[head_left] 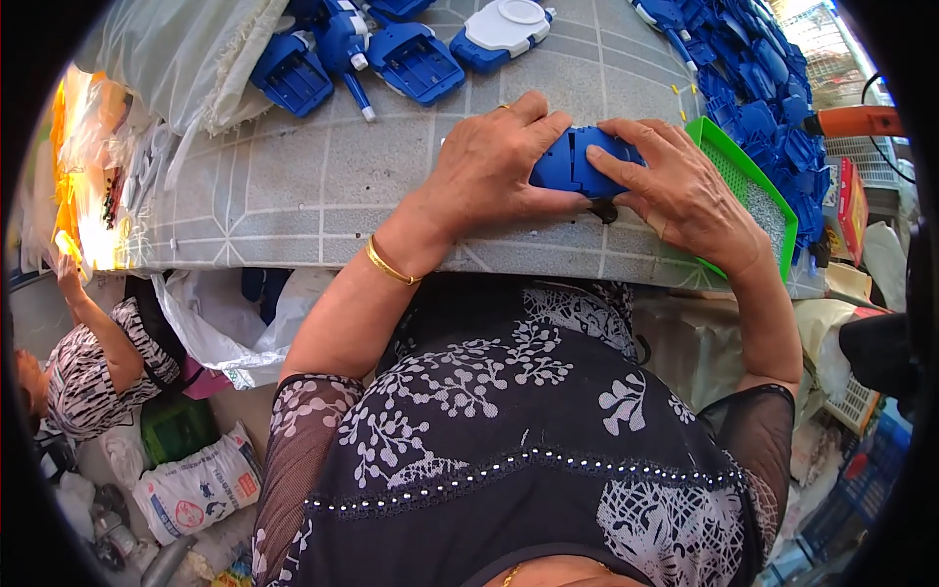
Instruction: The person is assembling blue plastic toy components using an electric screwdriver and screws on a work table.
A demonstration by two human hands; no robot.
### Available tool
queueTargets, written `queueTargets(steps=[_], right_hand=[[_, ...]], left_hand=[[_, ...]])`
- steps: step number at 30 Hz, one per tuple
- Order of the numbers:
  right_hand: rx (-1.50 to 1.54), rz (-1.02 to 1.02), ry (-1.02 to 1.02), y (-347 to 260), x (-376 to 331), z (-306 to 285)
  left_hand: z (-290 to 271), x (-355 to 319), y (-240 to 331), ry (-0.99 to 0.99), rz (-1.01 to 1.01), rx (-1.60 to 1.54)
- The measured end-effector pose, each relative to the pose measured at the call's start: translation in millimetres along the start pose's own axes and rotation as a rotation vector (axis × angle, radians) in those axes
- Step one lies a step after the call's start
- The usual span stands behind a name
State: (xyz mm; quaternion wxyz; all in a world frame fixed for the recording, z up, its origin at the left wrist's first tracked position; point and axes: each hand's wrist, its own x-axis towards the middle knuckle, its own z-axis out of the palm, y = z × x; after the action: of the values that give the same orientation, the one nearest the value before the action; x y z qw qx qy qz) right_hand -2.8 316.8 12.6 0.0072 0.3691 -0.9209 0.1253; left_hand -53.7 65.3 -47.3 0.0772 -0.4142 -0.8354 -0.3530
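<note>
A blue plastic housing (570, 168) is gripped between my two hands just above the table's near edge, with a dark seam running across it. My left hand (494, 161) clasps its left end, thumb along the near side. On the right end, my right hand (680, 186) presses with its fingers on top. Part of the housing is hidden under the fingers. A small dark bit (604, 211) shows below it. Close to my right hand lies a green tray (719, 147) full of small silvery pieces (765, 213).
Several blue casings (419, 64) lie at the table's far side, one with a white cover (501, 29). A heap of blue parts (758, 73) covers the right side. An orange-handled tool (856, 121) juts in at right. Another person (98, 362) sits at left, near a white sack (201, 486).
</note>
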Motion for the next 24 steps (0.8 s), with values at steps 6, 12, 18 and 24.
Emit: queueTargets(steps=[6, 12, 18, 24], right_hand=[[0.026, -0.08, 0.029, 9.6, -0.5, 11.6], [0.131, -0.056, 0.095, 14.3, -8.8, 25.9], [-0.031, -0.04, 0.497, -7.0, -17.4, 10.0], [-0.234, 0.502, 1.581, 29.3, -98.1, -27.4]], left_hand=[[1.2, 2.2, -0.8, 0.002, 0.017, 0.015], [5.0, 10.1, 6.1, 0.019, 0.067, -0.002], [-0.2, 11.6, 18.2, -0.008, -0.004, 0.042], [1.9, 6.2, 17.6, -0.007, -0.027, 0.077]])
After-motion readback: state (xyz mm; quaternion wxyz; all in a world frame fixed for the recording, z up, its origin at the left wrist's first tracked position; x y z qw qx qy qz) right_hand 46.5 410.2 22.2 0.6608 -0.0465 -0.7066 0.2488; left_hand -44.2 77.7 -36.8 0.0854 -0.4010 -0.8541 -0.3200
